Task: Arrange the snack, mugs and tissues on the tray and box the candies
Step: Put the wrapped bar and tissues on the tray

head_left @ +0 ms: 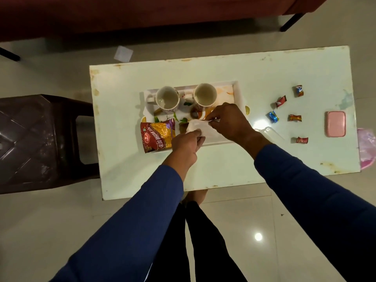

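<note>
A white patterned tray (237,89) lies on the white table. Two empty mugs (167,98) (205,95) stand upright at its far side. A red and yellow snack packet (157,135) rests on the tray's near left corner. Both hands hold a white tissue (200,127) over the tray's near middle: my left hand (188,143) pinches its near edge and my right hand (230,121) pinches its far right edge. Several wrapped candies (294,118) lie scattered on the table right of the tray. A shut pink box (336,124) sits beyond them near the right edge.
A clear plastic lid or container (271,133) lies just right of my right wrist. A dark plastic stool (40,143) stands left of the table. A pink bag (368,147) hangs off the table's right edge. A dark red sofa (142,13) runs along the far side.
</note>
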